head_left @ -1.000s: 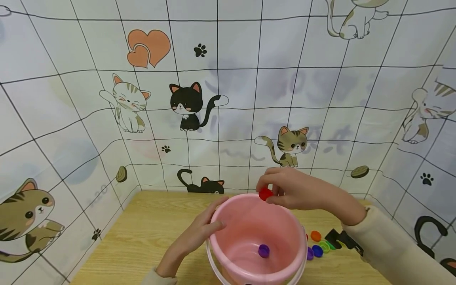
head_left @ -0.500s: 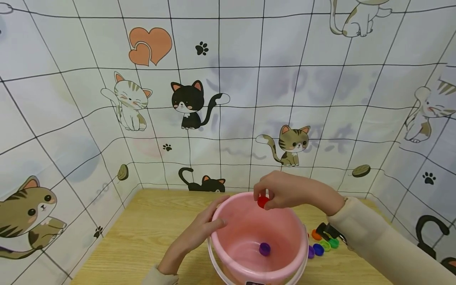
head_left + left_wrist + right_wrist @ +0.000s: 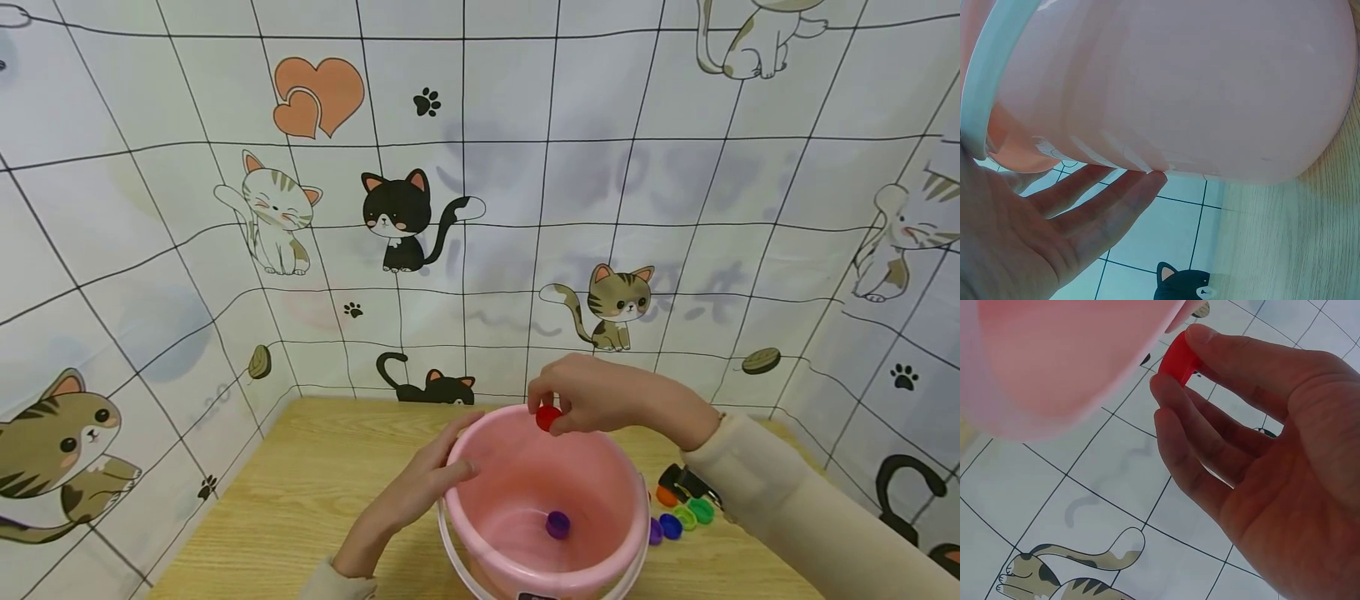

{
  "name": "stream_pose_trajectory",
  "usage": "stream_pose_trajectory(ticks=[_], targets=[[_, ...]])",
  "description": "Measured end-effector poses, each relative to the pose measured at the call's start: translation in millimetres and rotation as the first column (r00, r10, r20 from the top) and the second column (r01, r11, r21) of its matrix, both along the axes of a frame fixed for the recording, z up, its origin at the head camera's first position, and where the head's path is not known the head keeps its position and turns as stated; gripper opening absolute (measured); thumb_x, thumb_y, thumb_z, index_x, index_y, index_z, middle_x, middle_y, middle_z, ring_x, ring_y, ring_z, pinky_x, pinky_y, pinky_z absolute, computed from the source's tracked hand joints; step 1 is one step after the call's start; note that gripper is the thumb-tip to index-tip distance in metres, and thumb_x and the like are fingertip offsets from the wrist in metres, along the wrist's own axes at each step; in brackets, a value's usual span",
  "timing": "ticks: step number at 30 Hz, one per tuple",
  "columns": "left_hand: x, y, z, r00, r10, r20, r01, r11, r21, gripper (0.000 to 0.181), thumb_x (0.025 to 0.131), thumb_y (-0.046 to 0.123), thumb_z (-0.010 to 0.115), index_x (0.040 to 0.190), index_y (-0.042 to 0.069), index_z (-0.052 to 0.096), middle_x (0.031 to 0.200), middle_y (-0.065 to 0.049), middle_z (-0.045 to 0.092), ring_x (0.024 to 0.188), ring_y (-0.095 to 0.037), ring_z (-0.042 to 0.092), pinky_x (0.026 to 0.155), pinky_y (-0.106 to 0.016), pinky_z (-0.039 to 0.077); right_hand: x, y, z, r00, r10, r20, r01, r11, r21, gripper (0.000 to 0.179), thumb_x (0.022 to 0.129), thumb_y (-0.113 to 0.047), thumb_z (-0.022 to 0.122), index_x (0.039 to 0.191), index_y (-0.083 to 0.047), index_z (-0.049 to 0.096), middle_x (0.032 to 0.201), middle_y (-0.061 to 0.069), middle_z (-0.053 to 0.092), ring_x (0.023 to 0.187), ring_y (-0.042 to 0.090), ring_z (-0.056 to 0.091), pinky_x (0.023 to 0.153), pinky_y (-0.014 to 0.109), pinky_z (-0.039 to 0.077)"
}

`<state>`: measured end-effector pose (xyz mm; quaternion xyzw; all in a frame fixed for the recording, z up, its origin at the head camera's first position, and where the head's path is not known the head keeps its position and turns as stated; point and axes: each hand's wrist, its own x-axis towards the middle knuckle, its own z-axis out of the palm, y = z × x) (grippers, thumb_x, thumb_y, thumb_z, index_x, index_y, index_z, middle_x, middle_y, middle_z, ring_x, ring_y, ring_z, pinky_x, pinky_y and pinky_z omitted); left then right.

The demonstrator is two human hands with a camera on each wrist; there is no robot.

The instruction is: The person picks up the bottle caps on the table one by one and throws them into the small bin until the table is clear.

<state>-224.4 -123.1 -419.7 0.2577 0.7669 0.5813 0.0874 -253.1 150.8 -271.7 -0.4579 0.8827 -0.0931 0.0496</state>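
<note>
A pink bucket [image 3: 517,479] stands tilted on the wooden table, its mouth facing me. My left hand [image 3: 412,487] grips its left rim, thumb over the inside and fingers against the outer wall, as the left wrist view shows. Between thumb and fingertips, my right hand [image 3: 600,396] pinches a red bottle cap [image 3: 548,417] over the far side of the bucket's mouth. In the right wrist view the red cap [image 3: 1177,361] is held edge-on, apart from the rim. One purple bottle cap [image 3: 557,524] lies on the bucket's bottom.
Right of the bucket lie several loose caps, among them an orange cap [image 3: 666,496], a blue cap [image 3: 671,526] and a green cap [image 3: 701,511]. The bucket's white handle [image 3: 454,560] hangs down in front. A cat-print sheet [image 3: 495,183] encloses the table [image 3: 300,492].
My right hand, with the red cap in it, has shifted slightly left over the bucket's mouth. The left hand and the bucket hold their place.
</note>
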Motion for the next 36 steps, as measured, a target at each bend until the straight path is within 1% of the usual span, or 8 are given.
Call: stream_pose_trajectory(ticks=[4,8,15,22,25,28,32,36], targets=[[0.0,-0.1,0.3,1.0,-0.001,-0.001,0.001,1.0,-0.003,0.064,0.1,0.022,0.058,0.158,0.036,0.035,0.149,-0.013,0.053,0.105,-0.034,0.072,0.09,-0.04,0.061,0.6,0.8,-0.4,0.999,-0.049,0.015,0.049,0.999,0.013,0.02,0.087,-0.013,0.082,0.104,-0.019,0.074,0.096,-0.005,0.07,0.077,0.003,0.06,0.069,0.02,0.054],[-0.1,-0.2,0.9,1.0,-0.002,-0.004,0.002,1.0,0.0,0.065,0.1,0.021,0.057,0.16,0.03,0.034,0.151,-0.013,0.052,0.106,-0.035,0.072,0.09,-0.043,0.061,2.1,3.5,1.9,0.996,-0.09,-0.001,0.09,0.995,0.032,0.023,0.085,-0.014,0.084,0.106,-0.017,0.074,0.099,-0.001,0.071,0.076,0.005,0.059,0.071,0.022,0.054],[0.9,-0.8,-0.2,1.0,-0.014,0.025,0.013,1.0,0.027,0.064,0.101,0.02,0.057,0.159,0.034,0.034,0.15,-0.018,0.052,0.104,-0.038,0.073,0.085,-0.048,0.063,3.3,14.9,1.2,0.994,-0.11,-0.007,0.11,0.993,0.046,0.022,0.087,-0.014,0.083,0.106,-0.016,0.074,0.098,-0.002,0.071,0.078,0.004,0.06,0.072,0.024,0.054],[-0.5,-0.2,-1.6,1.0,-0.024,0.019,0.023,0.999,0.034,0.064,0.1,0.021,0.058,0.158,0.035,0.034,0.15,-0.019,0.051,0.104,-0.038,0.073,0.084,-0.05,0.063,1.9,39.4,-1.7,0.994,-0.106,-0.036,0.105,0.994,-0.029,0.018,0.09,-0.015,0.079,0.106,-0.019,0.074,0.096,-0.01,0.071,0.083,0.004,0.063,0.074,0.025,0.055],[-0.2,-1.2,-1.7,1.0,-0.023,0.021,0.022,0.999,0.035,0.065,0.1,0.021,0.058,0.159,0.035,0.033,0.151,-0.019,0.05,0.106,-0.039,0.072,0.085,-0.05,0.063,1.9,48.8,-2.2,0.992,-0.127,-0.014,0.126,0.991,-0.054,0.017,0.091,-0.017,0.078,0.107,-0.021,0.074,0.1,-0.012,0.072,0.084,0.002,0.064,0.074,0.024,0.057],[0.9,-1.8,-1.3,0.999,-0.023,0.025,0.022,0.999,0.037,0.065,0.101,0.019,0.057,0.159,0.034,0.033,0.153,-0.019,0.05,0.11,-0.04,0.071,0.085,-0.049,0.063,3.9,58.9,-5.2,0.989,-0.147,0.024,0.148,0.985,-0.085,0.015,0.093,-0.019,0.076,0.108,-0.021,0.073,0.105,-0.009,0.073,0.086,0.003,0.067,0.075,0.024,0.058],[2.1,-1.7,0.0,0.999,-0.026,0.029,0.024,0.999,0.038,0.065,0.101,0.019,0.056,0.159,0.034,0.032,0.154,-0.018,0.048,0.113,-0.04,0.069,0.085,-0.049,0.063,6.4,75.8,-15.5,0.983,-0.173,0.055,0.179,0.974,-0.141,0.015,0.096,-0.022,0.074,0.11,-0.021,0.073,0.107,-0.006,0.072,0.086,0.002,0.066,0.074,0.024,0.059],[2.1,-1.3,1.1,0.999,-0.033,0.042,0.031,0.998,0.046,0.065,0.101,0.02,0.056,0.159,0.036,0.032,0.153,-0.018,0.049,0.113,-0.04,0.07,0.084,-0.049,0.064,7.6,95.8,-30.7,0.973,-0.21,0.1,0.227,0.951,-0.211,0.016,0.097,-0.023,0.073,0.112,-0.021,0.072,0.104,-0.006,0.072,0.084,0.0,0.066,0.073,0.024,0.059]])
